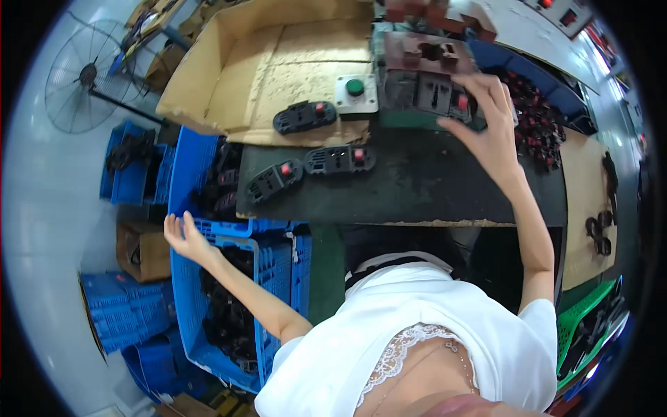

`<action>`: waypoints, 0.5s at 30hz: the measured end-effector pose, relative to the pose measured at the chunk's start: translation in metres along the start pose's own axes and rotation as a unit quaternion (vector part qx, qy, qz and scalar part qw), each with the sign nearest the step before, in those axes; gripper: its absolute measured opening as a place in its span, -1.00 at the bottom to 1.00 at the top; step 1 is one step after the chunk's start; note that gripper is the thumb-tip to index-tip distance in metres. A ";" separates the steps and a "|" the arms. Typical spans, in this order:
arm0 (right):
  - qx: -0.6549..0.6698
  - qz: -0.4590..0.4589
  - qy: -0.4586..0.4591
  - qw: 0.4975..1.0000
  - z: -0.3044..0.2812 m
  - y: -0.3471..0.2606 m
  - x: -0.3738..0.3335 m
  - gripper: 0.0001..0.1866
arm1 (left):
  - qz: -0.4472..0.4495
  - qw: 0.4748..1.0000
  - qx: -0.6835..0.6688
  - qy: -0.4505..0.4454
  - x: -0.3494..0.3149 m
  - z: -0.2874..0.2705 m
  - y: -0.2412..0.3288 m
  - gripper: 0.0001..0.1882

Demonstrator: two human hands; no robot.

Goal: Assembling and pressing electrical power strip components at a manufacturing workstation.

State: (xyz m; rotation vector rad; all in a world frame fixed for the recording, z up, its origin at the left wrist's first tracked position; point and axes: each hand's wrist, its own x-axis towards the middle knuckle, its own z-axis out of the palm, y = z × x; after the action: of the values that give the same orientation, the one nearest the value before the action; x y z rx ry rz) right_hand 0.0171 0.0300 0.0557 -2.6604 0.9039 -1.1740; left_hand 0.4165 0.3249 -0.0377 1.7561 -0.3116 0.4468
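My left hand (pixel 186 240) is over the rim of a blue crate (pixel 184 292) at the left. Its fingers are apart and nothing is in it. My right hand (pixel 495 124) is raised at the front of a press-like fixture (pixel 420 52), thumb and fingers spread, holding nothing. Just left of the hand, in the fixture, sits a dark slotted part with a red switch (pixel 461 102). On the dark bench lie two oblong black slotted housings, like power strips: one housing (pixel 340 160) and a tilted housing (pixel 274 181). A third black housing (pixel 303 118) rests on the cardboard.
A green push button (pixel 355 87) on a white plate stands left of the fixture. Behind it is a large cardboard tray (pixel 236 69). Small dark and red parts (pixel 535 118) are heaped at the right. A green basket (pixel 580 320) is at lower right, a fan (pixel 88 74) at far left.
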 end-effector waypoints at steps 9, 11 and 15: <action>-0.058 -0.024 0.044 0.997 0.029 0.094 0.038 -0.33 | 0.020 0.992 -0.121 -0.024 -0.028 0.037 0.062 -0.75; -0.029 -0.020 -0.030 0.999 0.029 0.107 0.048 -0.30 | 0.029 0.984 -0.158 -0.073 -0.034 0.051 0.070 -0.76; 0.017 -0.024 -0.090 0.996 0.022 0.107 0.066 -0.37 | 0.046 0.958 -0.212 -0.188 -0.054 0.087 0.110 -0.78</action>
State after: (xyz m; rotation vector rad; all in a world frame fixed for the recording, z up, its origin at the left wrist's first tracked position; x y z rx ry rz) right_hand 0.0159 -0.0971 0.0499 -2.7202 0.7874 -0.9305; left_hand 0.3315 0.2139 0.0163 1.3975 -0.7093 0.0922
